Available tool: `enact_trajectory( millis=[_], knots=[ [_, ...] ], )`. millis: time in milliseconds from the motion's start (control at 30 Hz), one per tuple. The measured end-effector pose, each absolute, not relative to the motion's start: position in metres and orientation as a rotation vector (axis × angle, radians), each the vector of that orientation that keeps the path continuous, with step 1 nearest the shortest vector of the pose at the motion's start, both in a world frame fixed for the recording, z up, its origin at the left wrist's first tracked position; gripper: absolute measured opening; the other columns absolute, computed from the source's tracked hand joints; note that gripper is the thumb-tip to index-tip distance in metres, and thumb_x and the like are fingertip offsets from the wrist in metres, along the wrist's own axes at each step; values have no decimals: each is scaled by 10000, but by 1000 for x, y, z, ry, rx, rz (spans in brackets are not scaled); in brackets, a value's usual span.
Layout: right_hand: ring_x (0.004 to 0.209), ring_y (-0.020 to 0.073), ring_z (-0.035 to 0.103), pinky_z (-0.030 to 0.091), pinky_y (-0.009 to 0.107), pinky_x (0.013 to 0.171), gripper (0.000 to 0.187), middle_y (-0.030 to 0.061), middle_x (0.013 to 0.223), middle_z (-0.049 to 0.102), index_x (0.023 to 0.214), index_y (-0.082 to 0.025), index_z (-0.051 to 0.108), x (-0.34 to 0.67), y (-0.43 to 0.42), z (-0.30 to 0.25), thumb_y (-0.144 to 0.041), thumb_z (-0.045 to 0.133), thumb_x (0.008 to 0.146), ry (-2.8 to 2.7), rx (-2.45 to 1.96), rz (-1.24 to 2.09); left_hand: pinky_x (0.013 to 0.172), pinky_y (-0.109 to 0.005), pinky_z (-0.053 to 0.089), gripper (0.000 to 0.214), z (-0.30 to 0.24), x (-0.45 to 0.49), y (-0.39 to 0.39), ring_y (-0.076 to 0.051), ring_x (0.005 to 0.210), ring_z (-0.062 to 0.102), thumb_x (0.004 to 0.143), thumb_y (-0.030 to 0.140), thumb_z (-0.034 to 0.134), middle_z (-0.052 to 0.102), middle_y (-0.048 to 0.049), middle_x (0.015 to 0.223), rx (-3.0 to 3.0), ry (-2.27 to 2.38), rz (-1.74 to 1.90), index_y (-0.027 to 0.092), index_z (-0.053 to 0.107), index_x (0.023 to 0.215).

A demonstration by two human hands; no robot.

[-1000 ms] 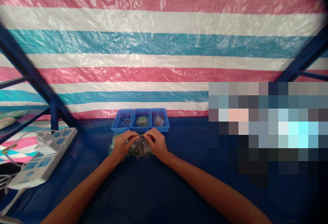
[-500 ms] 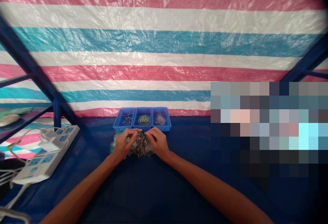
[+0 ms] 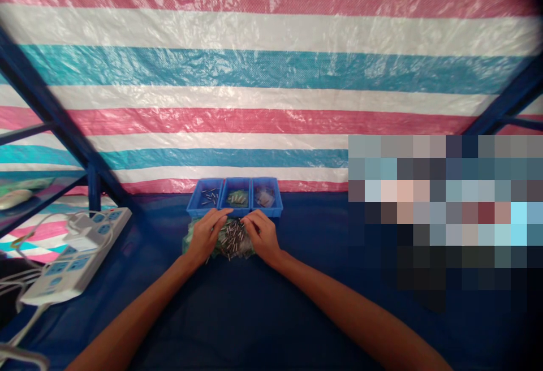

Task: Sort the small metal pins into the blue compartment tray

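Observation:
A heap of small metal pins and clear plastic bags (image 3: 231,240) lies on the blue table cover just in front of three small blue bins (image 3: 235,196). My left hand (image 3: 207,235) rests on the heap's left side, fingers curled and pinching at pins I cannot make out singly. On the right side my right hand (image 3: 263,235) does the same, fingertips pressed together near the middle of the heap. The left bin holds loose metal pins, the middle one greenish pieces, the right one clear bags.
A white power strip (image 3: 76,258) with cables lies at the left edge beside a blue shelf frame (image 3: 91,187). A striped plastic sheet (image 3: 271,77) hangs behind the bins. A blurred-out area covers the right side. The dark blue table cover (image 3: 254,314) stretches toward me.
Both hands stay on the heap; the fingertips have shifted slightly among the pins. The view has moved a little.

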State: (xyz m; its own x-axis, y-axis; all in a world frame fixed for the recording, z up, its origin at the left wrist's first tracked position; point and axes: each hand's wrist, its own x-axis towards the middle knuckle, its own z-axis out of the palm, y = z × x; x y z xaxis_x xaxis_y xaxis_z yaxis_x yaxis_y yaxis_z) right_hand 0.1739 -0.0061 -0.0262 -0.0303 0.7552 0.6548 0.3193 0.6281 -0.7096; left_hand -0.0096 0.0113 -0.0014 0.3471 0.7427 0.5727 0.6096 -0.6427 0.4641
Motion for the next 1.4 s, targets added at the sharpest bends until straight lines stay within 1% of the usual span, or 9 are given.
enact_trajectory(
  millis=[133, 233, 400, 600, 700, 867, 1067, 1300, 1400],
  knots=[
    [773, 168, 560, 437, 292, 729, 254, 47, 793, 611, 828, -189, 646, 174, -6, -27, -271, 435, 945, -1617, -916, 436, 801, -290, 491, 281, -4, -10, 13, -165, 856, 621, 926, 340, 467, 674, -47, 965, 2391, 1287, 1216, 201, 610, 1123],
    [771, 168, 558, 435, 290, 728, 259, 44, 791, 609, 820, -189, 643, 175, -6, -27, -273, 433, 945, -1609, -919, 432, 691, -253, 493, 244, -3, -9, 12, -146, 723, 613, 885, 369, 539, 663, -25, 833, 2347, 1297, 1247, 184, 636, 1011],
    [762, 165, 554, 428, 286, 721, 254, 42, 781, 602, 811, -186, 639, 175, -7, -26, -271, 440, 944, -1611, -933, 438, 745, -246, 490, 194, 5, -8, 9, -155, 782, 631, 886, 332, 541, 682, -33, 841, 2381, 1223, 1252, 187, 669, 865],
    [759, 159, 553, 427, 278, 716, 234, 41, 787, 604, 821, -179, 640, 174, -6, -27, -259, 452, 935, -1608, -922, 428, 829, -271, 496, 212, 1, -9, 13, -170, 892, 644, 910, 300, 498, 698, -43, 946, 2383, 1214, 1254, 199, 680, 947],
    [747, 156, 559, 430, 269, 684, 211, 42, 803, 612, 872, -181, 656, 174, -5, -28, -252, 464, 927, -1606, -911, 427, 773, -257, 515, 229, -4, -9, 14, -154, 804, 660, 901, 336, 514, 699, -43, 976, 2319, 1254, 1246, 194, 661, 1004],
    [650, 133, 531, 429, 257, 620, 197, 36, 828, 604, 991, -191, 661, 174, -4, -32, -240, 486, 915, -1615, -897, 439, 692, -227, 511, 240, -4, -9, 11, -127, 648, 654, 894, 350, 517, 705, -3, 833, 2274, 1301, 1184, 195, 639, 1030],
    [700, 147, 547, 435, 265, 638, 170, 44, 820, 609, 922, -186, 665, 173, -4, -33, -251, 508, 908, -1684, -863, 443, 630, -202, 477, 235, -3, -9, 11, -110, 582, 624, 906, 342, 496, 646, 40, 663, 2276, 1285, 1179, 194, 612, 1047],
    [671, 143, 531, 422, 260, 610, 155, 36, 794, 601, 879, -191, 648, 174, -5, -32, -291, 532, 899, -1702, -874, 445, 611, -202, 479, 234, -2, -8, 9, -109, 552, 616, 908, 346, 488, 636, 44, 628, 2271, 1295, 1182, 193, 620, 1026],
    [655, 138, 519, 416, 257, 614, 170, 28, 777, 586, 850, -187, 633, 174, -6, -31, -288, 510, 911, -1685, -887, 454, 641, -209, 493, 232, -3, -9, 9, -112, 594, 633, 908, 339, 495, 666, 30, 692, 2275, 1292, 1192, 197, 621, 1041]
  ],
)
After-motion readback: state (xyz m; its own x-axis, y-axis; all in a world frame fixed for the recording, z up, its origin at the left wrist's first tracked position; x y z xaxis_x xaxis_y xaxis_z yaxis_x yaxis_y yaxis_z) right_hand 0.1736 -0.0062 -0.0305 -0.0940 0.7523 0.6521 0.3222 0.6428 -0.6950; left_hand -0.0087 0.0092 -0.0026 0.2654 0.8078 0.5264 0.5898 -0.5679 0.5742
